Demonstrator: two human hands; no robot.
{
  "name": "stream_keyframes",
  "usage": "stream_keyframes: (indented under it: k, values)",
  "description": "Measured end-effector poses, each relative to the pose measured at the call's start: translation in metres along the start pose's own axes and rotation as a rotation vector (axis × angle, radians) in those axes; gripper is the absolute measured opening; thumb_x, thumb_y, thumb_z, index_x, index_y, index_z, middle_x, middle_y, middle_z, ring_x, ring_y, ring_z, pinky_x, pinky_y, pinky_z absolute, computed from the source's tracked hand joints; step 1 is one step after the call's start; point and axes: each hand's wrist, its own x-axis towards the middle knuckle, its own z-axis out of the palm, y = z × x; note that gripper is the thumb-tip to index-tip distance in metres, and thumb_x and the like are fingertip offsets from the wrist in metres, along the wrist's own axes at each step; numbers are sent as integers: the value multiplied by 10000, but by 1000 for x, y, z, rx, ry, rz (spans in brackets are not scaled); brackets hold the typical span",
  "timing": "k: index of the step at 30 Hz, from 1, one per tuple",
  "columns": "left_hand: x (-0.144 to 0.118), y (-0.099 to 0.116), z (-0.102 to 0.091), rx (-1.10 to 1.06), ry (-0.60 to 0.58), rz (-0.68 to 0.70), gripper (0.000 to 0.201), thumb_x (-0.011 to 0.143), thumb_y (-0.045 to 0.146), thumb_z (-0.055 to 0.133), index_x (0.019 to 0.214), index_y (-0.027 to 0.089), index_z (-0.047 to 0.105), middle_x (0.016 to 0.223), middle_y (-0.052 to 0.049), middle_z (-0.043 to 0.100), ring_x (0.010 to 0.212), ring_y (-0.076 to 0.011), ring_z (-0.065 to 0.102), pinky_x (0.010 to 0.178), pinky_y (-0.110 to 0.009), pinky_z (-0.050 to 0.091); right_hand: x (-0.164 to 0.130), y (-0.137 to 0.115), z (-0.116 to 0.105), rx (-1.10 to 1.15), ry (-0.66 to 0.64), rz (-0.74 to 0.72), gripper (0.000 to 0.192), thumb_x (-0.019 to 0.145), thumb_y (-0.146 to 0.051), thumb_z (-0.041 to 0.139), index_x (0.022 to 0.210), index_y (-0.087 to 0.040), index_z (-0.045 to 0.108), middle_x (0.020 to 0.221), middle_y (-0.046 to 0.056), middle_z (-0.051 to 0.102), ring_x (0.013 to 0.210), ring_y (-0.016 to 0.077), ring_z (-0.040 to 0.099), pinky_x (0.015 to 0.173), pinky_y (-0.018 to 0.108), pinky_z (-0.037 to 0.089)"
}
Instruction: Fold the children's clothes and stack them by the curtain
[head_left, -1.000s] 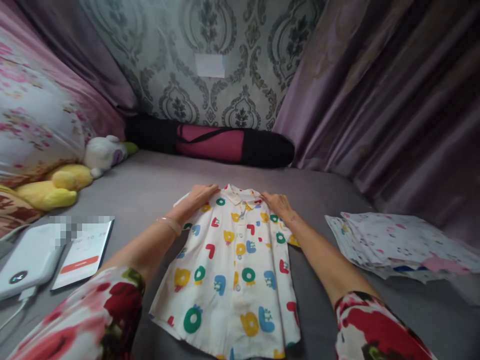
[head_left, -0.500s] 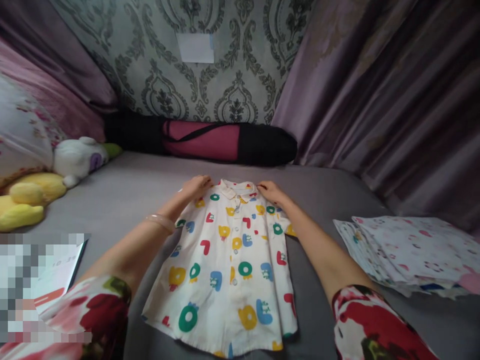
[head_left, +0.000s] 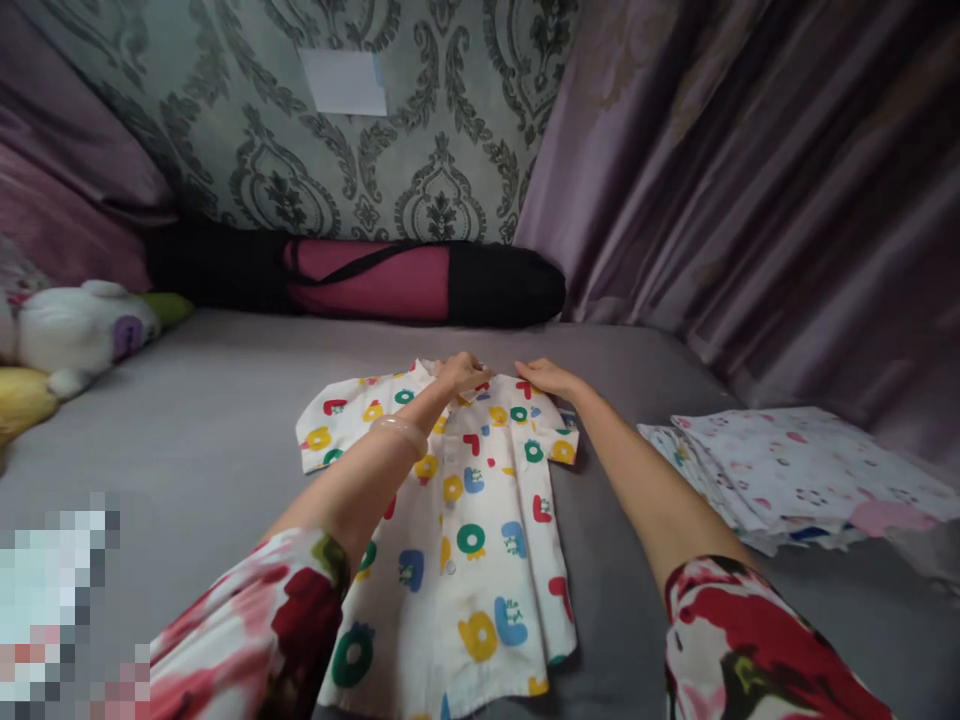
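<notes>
I moved my left hand (head_left: pixel 459 372) to the shirt (head_left: pixel 465 500) collar beside my right hand (head_left: pixel 546 377) — both pinching it; left sleeve now spread out.

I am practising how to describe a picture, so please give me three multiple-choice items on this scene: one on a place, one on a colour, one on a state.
1. Where do both hands rest on the printed shirt?
A. at the hem
B. at the collar
C. on the sleeve laid out to the side

2. What colour is the middle part of the long roll bag by the wall?
A. pink
B. yellow
C. white

3. How does the shirt lie?
A. crumpled in a ball
B. hanging up
C. spread flat on the grey bed

Key:
1 B, the left hand and the right hand meet at the collar end.
2 A, pink shows between its black ends.
3 C, it lies flat, front buttons up.
</notes>
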Motion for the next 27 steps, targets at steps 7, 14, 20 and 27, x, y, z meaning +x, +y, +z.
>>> stream_keyframes:
  k: [7,14,20,27]
  values:
    - [-7,-4,8,-34,64,8,236,899,243,463,862,190,690,794,-48,713,849,-229,670,833,-372,454,-31,41,-41,151,-163,202,341,765,-485,732,699,-158,665,599,13,626,504,101,532,481,204,404]
    - [-2,-8,25,-38,135,15,269,927,217,425,1054,219,662,970,-84,728,1026,-280,631,947,-486,400,-43,57,-30,282,204,261,151,797,-256,690,731,-165,589,643,23,655,567,119,598,543,211,489]
    - [-1,-12,35,-43,207,31,313,960,245,397,1157,232,640,1070,-104,703,1088,-295,602,976,-523,382,-55,56,-4,136,431,261,203,907,-311,522,994,-156,620,891,80,707,802,195,663,652,246,489]
    - [-2,-7,36,6,220,214,392,997,228,311,1304,233,554,1186,-104,673,1130,-268,586,997,-473,347,-76,54,-9,-557,456,151,344,1016,-350,312,1226,-185,529,1137,149,652,979,268,643,811,348,441]
